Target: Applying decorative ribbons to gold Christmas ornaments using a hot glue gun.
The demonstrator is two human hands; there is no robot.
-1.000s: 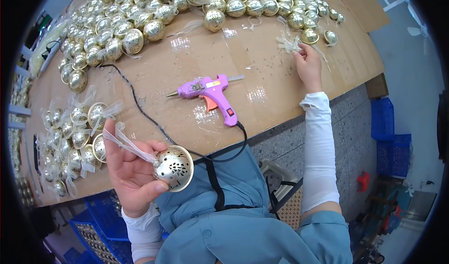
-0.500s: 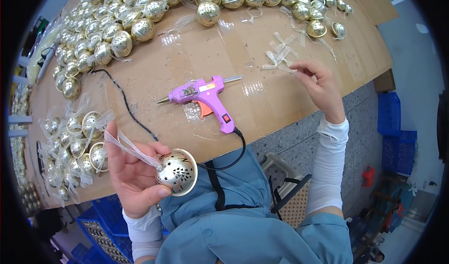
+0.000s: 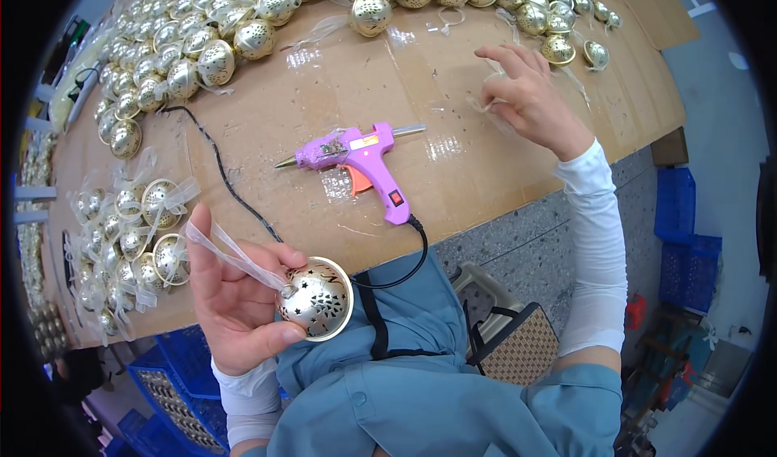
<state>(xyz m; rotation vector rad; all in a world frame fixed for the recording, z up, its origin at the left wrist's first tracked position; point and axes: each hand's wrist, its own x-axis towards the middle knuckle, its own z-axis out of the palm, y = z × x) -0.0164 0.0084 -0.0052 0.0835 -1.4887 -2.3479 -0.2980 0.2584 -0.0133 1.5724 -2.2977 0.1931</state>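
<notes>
My left hand (image 3: 235, 311) grips a round gold bell ornament (image 3: 317, 299) with star and leaf cut-outs and a raised rim. Thumb and fingers press on its side, and a sheer white ribbon loop (image 3: 235, 256) runs from its top over my raised finger. Out over the right of the table, my right hand (image 3: 530, 101) has thumb and a fingertip pinched at a sheer white ribbon bow (image 3: 483, 106); its other fingers stretch forward. The hand covers most of the ribbon there. Between my hands a purple glue gun (image 3: 364, 159) lies on its side, nozzle to the left.
Many gold bell ornaments (image 3: 217, 62) crowd the far and left parts of the cardboard-covered table (image 3: 324, 93). A smaller beribboned group (image 3: 129, 246) sits near my left hand. The glue gun's black cord (image 3: 422, 255) hangs off the front edge. Blue crates (image 3: 688, 271) stand at right.
My right hand has moved forward and turned over the ribbon bows, which it now mostly covers. My left hand still holds the bell ornament, slightly turned and shifted right.
</notes>
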